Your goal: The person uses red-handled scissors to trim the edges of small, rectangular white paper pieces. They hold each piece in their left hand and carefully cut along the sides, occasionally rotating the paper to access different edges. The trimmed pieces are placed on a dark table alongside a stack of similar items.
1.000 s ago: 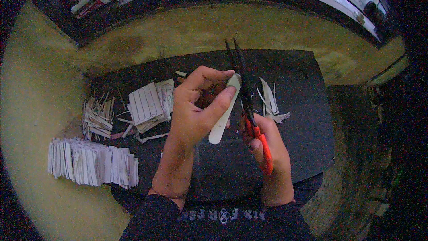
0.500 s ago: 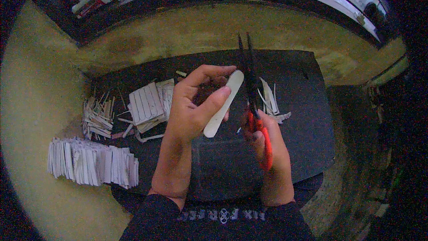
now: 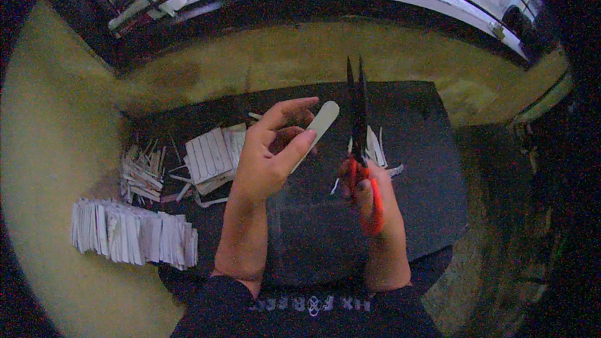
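My left hand (image 3: 258, 166) pinches a white strip with a rounded end (image 3: 325, 117) between thumb and fingers. The strip is tilted, its rounded tip up and to the right; the thumb and hand hide part of its lower length. In my right hand (image 3: 389, 197) are scissors with orange-red handles (image 3: 374, 213). Their dark blades point away from me, slightly apart, to the right of the strip and not touching it. White offcuts (image 3: 374, 147) lie on the dark tabletop (image 3: 313, 231) beyond my right hand.
Left of my left arm lies a stack of white sheets marked with long rounded outlines (image 3: 208, 155). Beside it is a heap of thin scraps (image 3: 143, 172). A long row of upright white strips (image 3: 134, 233) stands at the near left. A wall (image 3: 300, 44) and barred windows bound the far side.
The strip has turned in my left hand, and its lower end now shows less behind the thumb. The scissors sit slightly farther from it. The whole view has shifted a little.
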Action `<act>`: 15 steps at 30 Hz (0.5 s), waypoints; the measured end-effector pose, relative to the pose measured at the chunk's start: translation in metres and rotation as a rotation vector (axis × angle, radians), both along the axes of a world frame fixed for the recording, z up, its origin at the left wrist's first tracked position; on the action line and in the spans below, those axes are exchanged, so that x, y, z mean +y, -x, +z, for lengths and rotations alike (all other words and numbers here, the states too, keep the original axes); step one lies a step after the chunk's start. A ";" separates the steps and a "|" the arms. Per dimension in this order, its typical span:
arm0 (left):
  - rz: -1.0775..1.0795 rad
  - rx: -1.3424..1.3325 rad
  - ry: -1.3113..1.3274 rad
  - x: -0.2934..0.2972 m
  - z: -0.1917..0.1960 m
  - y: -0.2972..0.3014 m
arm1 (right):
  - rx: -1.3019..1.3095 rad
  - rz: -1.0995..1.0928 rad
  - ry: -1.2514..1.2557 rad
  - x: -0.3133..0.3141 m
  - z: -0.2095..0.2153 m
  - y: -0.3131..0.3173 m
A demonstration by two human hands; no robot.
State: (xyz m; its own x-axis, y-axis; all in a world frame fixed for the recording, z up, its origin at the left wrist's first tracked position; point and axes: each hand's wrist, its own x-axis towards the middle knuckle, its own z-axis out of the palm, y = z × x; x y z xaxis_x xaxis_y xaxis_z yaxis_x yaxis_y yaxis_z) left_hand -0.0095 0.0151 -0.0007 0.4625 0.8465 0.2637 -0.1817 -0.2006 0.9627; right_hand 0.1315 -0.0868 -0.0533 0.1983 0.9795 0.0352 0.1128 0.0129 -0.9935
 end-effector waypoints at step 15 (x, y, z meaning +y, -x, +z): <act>0.176 0.079 0.031 -0.001 0.002 -0.007 | -0.118 0.173 -0.071 0.007 0.000 0.002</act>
State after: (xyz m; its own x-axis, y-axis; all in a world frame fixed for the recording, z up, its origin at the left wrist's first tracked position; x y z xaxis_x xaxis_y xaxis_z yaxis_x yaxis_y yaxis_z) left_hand -0.0020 0.0138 0.0012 0.3251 0.9232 0.2049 -0.0703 -0.1925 0.9788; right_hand 0.1291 -0.0794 -0.0531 0.0182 0.9928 0.1183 0.2187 0.1115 -0.9694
